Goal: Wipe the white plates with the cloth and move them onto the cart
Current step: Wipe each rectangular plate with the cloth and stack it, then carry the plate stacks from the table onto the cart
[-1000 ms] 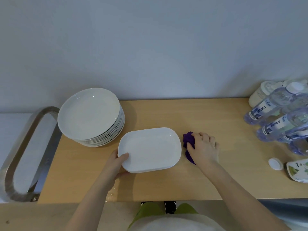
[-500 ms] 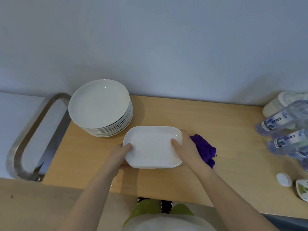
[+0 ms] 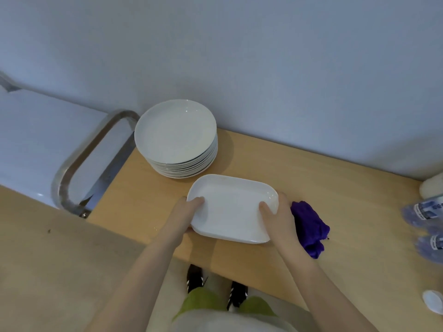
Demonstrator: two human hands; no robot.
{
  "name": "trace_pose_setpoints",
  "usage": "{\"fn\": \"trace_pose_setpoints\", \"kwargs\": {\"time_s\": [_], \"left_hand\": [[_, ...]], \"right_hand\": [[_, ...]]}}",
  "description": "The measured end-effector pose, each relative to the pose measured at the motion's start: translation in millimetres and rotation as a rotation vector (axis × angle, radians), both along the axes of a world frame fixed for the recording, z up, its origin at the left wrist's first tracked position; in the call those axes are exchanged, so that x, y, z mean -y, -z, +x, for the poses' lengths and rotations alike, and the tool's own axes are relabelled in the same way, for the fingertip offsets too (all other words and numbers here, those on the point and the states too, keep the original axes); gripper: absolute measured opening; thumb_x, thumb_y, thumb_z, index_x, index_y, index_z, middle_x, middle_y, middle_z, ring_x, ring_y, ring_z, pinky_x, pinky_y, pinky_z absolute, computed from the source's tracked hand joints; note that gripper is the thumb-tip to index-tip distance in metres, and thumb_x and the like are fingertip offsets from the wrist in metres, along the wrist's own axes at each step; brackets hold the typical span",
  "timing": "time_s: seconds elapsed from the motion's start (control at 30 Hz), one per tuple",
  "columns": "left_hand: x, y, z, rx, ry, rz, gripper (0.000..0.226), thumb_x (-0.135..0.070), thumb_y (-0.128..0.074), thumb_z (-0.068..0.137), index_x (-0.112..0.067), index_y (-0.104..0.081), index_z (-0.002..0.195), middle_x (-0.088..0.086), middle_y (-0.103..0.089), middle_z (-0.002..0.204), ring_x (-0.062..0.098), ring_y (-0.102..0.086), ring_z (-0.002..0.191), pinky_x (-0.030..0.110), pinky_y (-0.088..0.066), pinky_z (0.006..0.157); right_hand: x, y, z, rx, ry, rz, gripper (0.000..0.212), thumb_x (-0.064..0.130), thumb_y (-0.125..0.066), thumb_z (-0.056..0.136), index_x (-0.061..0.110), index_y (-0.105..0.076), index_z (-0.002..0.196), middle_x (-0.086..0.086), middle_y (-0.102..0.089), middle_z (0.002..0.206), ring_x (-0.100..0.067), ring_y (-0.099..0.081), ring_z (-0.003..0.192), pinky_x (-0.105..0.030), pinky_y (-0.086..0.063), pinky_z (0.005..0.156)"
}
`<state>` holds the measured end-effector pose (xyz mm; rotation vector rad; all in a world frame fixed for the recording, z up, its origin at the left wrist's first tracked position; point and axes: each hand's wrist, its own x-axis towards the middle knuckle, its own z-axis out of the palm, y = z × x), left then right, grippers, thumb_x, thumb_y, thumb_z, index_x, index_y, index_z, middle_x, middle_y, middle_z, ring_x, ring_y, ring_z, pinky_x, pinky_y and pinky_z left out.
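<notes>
Head view: rectangular plate (image 3: 231, 209) near table edge (image 3: 251, 262)

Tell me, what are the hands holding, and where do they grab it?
Both hands hold the white rectangular plate: left hand on its left edge, right hand on its right edge, thumbs on top.

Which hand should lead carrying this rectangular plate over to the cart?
Left, probably. The left hand grips the rectangular plate's edge nearest the cart, which sits to the person's left. The right hand grips the far edge beside the purple cloth, so it follows.
</notes>
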<state>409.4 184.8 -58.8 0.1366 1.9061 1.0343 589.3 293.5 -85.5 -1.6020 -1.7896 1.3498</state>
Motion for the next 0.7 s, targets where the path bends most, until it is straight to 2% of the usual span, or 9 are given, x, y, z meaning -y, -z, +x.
{"fn": "trace_pose_setpoints", "kwargs": {"time_s": [0.1,0.2,0.3,0.37,0.47,0.53,0.6,0.7], "left_hand": [[13,-12,-7,-0.037,-0.032,0.036,0.029,-0.036,-0.054,0.092,-0.021,-0.05,0.117,-0.002,-0.06,0.101,0.017,-0.059,0.089,0.038,-0.055,0.075],[36,-20,-15,-0.072,-0.051,0.075,0.03,-0.039,-0.056,0.092,-0.022,-0.054,0.117,-0.001,-0.064,0.103,0.019,-0.062,0.092,0.041,-0.057,0.076],[65,-24,-24,-0.118,-0.103,0.102,0.03,-0.042,-0.06,0.09,-0.021,-0.058,0.112,0.0,-0.067,0.099,0.018,-0.066,0.086,0.036,-0.058,0.066],[86,-25,-32,-0.126,-0.156,0.106,0.029,-0.04,-0.062,0.089,-0.02,-0.059,0.11,0.0,-0.067,0.097,0.019,-0.066,0.084,0.035,-0.058,0.063],[124,-26,-49,-0.121,-0.236,0.118,0.029,-0.038,-0.064,0.088,-0.018,-0.062,0.109,0.004,-0.068,0.1,0.023,-0.067,0.088,0.039,-0.059,0.068],[153,-27,-64,-0.111,-0.298,0.14,0.026,-0.038,-0.066,0.087,-0.02,-0.063,0.105,0.003,-0.069,0.1,0.022,-0.067,0.088,0.037,-0.058,0.065],[184,-30,-80,-0.113,-0.353,0.155,0.023,-0.037,-0.067,0.086,-0.021,-0.063,0.102,0.001,-0.07,0.097,0.018,-0.067,0.084,0.03,-0.055,0.056],[233,-37,-109,-0.133,-0.425,0.158,0.023,-0.036,-0.067,0.086,-0.022,-0.063,0.103,0.0,-0.07,0.096,0.018,-0.067,0.084,0.027,-0.053,0.052]], "right_hand": [[5,-13,-9,0.019,-0.055,0.031,0.038,0.021,-0.052,0.091,0.02,-0.042,0.128,0.013,-0.054,0.095,-0.003,-0.052,0.081,-0.025,-0.043,0.063],[16,-25,-21,-0.004,-0.126,0.047,0.043,0.022,-0.05,0.094,0.02,-0.037,0.134,0.008,-0.052,0.103,0.004,-0.048,0.079,-0.015,-0.033,0.056],[33,-38,-39,-0.029,-0.225,0.07,0.042,0.02,-0.05,0.094,0.02,-0.037,0.134,0.004,-0.053,0.111,-0.003,-0.051,0.085,-0.014,-0.034,0.058],[47,-45,-55,-0.042,-0.275,0.078,0.04,0.019,-0.051,0.094,0.018,-0.04,0.132,0.0,-0.054,0.114,-0.014,-0.053,0.093,-0.021,-0.039,0.064],[73,-53,-85,-0.041,-0.335,0.068,0.035,0.019,-0.053,0.092,0.017,-0.045,0.125,-0.004,-0.055,0.114,-0.021,-0.054,0.099,-0.032,-0.044,0.076],[94,-54,-107,-0.053,-0.373,0.055,0.03,0.02,-0.055,0.09,0.019,-0.047,0.119,-0.003,-0.057,0.112,-0.019,-0.055,0.096,-0.029,-0.043,0.071],[120,-54,-130,-0.064,-0.415,0.051,0.031,0.022,-0.057,0.088,0.024,-0.047,0.117,0.001,-0.056,0.113,-0.013,-0.054,0.092,-0.019,-0.038,0.063],[163,-59,-167,-0.06,-0.472,0.062,0.033,0.029,-0.061,0.087,0.031,-0.044,0.114,0.006,-0.053,0.11,-0.007,-0.051,0.087,-0.01,-0.033,0.061]]}}
